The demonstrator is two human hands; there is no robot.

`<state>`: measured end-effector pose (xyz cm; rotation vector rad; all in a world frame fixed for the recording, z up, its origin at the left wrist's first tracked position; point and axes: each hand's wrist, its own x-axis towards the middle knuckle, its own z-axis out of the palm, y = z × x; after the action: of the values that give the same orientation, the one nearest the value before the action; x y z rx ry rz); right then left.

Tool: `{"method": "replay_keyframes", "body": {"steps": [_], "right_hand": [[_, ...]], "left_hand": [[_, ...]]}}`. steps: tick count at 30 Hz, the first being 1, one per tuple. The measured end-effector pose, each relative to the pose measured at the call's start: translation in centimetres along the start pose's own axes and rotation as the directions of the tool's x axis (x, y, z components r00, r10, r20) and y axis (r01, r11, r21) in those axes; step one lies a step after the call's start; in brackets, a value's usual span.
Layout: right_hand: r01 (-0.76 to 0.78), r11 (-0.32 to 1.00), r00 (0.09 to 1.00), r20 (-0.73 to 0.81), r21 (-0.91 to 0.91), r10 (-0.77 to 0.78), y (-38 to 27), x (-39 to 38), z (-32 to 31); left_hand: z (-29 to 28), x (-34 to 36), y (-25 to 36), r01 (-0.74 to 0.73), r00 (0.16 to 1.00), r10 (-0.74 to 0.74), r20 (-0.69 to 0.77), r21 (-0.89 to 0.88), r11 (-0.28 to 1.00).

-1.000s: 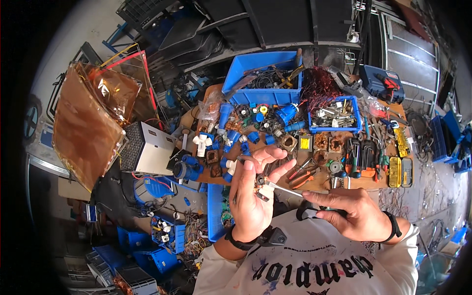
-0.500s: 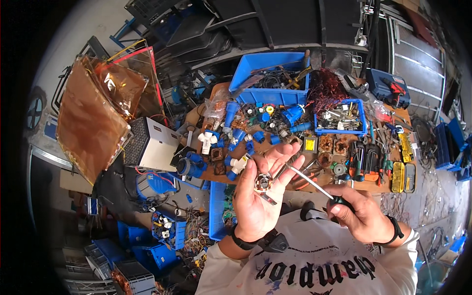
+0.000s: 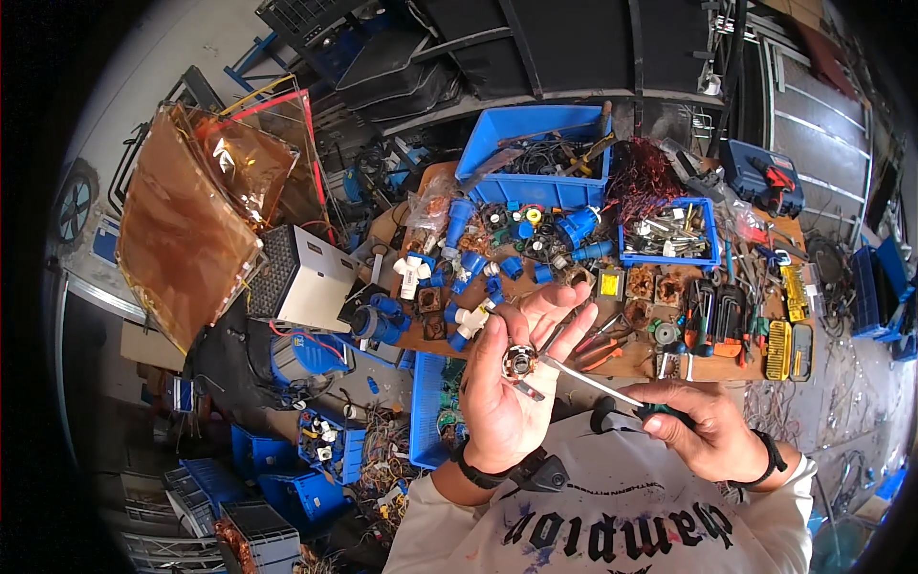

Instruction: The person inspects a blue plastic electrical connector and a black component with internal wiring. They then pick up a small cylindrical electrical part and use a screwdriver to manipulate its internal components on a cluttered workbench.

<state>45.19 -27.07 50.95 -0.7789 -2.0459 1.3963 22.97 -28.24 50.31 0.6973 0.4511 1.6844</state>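
Note:
My left hand [image 3: 502, 416] is turned palm up, cradling a small round copper-and-silver metal part [image 3: 519, 361] beside the thumb. A thin dark metal tool [image 3: 529, 390] also lies across that palm, partly hidden behind the part; its exact kind is unclear. My right hand [image 3: 706, 426] is closed around the dark green handle of a screwdriver [image 3: 595, 385]. Its long steel shaft points left, with the tip at or close to the round part; whether they touch I cannot tell.
Beyond my hands, a wooden bench [image 3: 598, 360] carries blue plug housings [image 3: 469, 271], pliers [image 3: 602, 354], and hex keys [image 3: 729, 311]. A large blue bin [image 3: 535, 191] and a smaller blue tray [image 3: 671, 260] of metal pieces stand behind. Another blue crate [image 3: 426, 411] is below the left side.
The screwdriver has swung to a flatter angle, and its tip has moved down and left to the round part. My left hand still cradles the part.

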Motion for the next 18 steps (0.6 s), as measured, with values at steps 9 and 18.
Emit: {"method": "replay_keyframes", "body": {"steps": [9,18], "right_hand": [[-0.050,0.998,0.997,0.053,0.029,0.048,-0.79,-0.23,-0.40],[-0.037,0.996,0.998,0.053,0.075,0.033,-0.73,-0.24,-0.58]], "left_hand": [[0.19,-0.49,0.01,0.005,1.000,-0.005,-0.024,0.001,1.000],[0.43,-0.55,-0.30,0.012,0.999,-0.012,-0.042,-0.002,1.000]]}}
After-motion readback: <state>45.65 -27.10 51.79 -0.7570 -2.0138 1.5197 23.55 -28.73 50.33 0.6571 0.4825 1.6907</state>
